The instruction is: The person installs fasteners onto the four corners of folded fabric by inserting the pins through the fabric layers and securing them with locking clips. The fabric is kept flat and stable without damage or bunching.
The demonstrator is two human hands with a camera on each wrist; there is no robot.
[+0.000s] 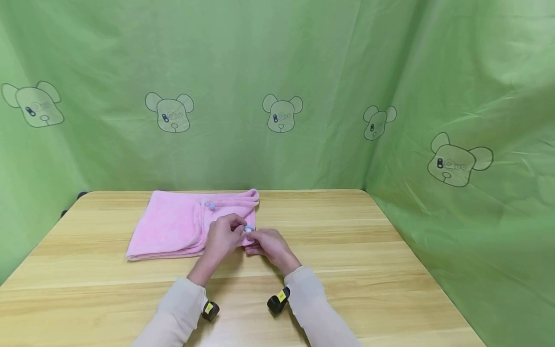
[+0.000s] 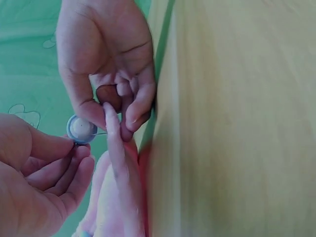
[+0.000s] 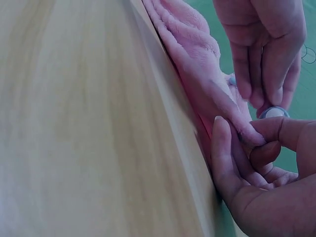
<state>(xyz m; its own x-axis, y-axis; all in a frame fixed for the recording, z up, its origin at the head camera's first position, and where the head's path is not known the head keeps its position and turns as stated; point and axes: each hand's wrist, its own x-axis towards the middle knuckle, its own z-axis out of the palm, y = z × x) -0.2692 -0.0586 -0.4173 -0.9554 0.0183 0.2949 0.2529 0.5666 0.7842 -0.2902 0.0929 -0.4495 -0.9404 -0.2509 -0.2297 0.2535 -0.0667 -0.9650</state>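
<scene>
A pink fleecy cloth [image 1: 173, 221] lies folded on the table, its near right corner lifted between the hands. My left hand [image 1: 223, 236] pinches a small round pin [image 2: 82, 129] with a white face and pale blue rim between thumb and fingers. A thin metal shaft runs from the pin to the cloth edge; whether it pierces the cloth I cannot tell. My right hand [image 1: 270, 246] pinches that cloth edge [image 3: 252, 136] between thumb and fingers, close beside the pin. Farther back on the cloth sits a small blue round piece [image 1: 212, 207].
The wooden table [image 1: 338, 270] extends in front and to both sides of the cloth. Green curtains [image 1: 225, 154] printed with bear heads hang behind the table and along its sides. Black devices with yellow labels are on both sleeves, including a right wrist device [image 1: 278, 301].
</scene>
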